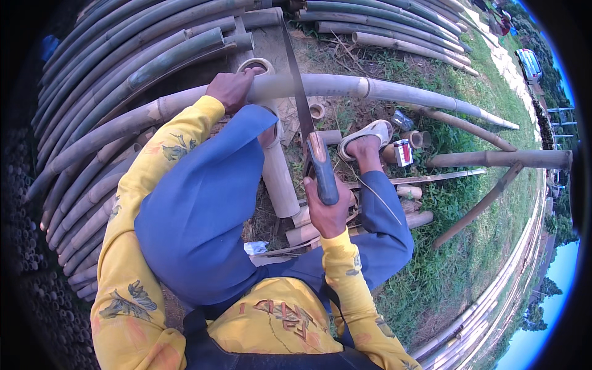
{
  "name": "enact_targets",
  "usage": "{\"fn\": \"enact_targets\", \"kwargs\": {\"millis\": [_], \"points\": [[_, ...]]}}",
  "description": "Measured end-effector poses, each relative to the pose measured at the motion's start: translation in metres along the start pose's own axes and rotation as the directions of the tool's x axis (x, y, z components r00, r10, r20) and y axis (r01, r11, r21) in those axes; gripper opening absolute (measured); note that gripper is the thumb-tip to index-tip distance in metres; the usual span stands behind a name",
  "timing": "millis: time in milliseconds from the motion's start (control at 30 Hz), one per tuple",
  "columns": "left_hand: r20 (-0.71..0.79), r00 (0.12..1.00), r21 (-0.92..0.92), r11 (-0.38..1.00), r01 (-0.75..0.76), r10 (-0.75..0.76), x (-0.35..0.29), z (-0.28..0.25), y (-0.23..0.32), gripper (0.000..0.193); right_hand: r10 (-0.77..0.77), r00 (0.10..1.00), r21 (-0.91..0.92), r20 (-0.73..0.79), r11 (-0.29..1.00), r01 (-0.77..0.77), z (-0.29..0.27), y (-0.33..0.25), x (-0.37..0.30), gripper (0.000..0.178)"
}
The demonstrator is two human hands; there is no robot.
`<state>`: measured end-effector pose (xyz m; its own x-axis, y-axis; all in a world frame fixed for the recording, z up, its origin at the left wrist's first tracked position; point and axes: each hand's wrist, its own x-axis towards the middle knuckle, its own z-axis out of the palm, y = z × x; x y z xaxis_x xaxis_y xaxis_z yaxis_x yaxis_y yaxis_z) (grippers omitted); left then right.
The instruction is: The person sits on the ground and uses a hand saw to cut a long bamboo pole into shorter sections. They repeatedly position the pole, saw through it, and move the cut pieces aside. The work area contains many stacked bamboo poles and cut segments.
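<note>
Nearest me, my right hand (330,213) is clamped around the blue handle of the handsaw (308,132), on the near side of the long bamboo pole (394,91). The blade runs up from the grip and crosses the pole, teeth on it. My knee in blue trousers (209,185) rises just short of the pole. My left hand (231,88) is closed on top of the pole, left of the blade. A sandalled foot (367,137) sits just below the pole, among short cut bamboo pieces (280,179). Behind the pole lies the stacked bamboo (123,55).

Risk, as I judge it: the left hand is near the blade; if the round pole rolls, the saw could jump toward the fingers.
</note>
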<state>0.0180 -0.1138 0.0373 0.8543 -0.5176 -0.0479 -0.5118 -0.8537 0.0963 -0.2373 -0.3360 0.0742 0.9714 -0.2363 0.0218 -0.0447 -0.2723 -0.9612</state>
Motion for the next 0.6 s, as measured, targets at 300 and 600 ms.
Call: {"fn": "enact_targets", "kwargs": {"millis": [300,600], "points": [[0.039,0.999,-0.012,1.000,0.014,-0.014,0.012,-0.002,-0.006,0.080,0.061,0.998,-0.038,0.020,0.997,-0.060,-0.011,0.000,0.009,0.009],[0.055,0.998,-0.016,1.000,0.009,-0.008,0.002,0.006,-0.008,0.077,-0.002,0.998,-0.190,-0.060,0.982,-0.009,-0.039,-0.004,-0.119,0.031]]}}
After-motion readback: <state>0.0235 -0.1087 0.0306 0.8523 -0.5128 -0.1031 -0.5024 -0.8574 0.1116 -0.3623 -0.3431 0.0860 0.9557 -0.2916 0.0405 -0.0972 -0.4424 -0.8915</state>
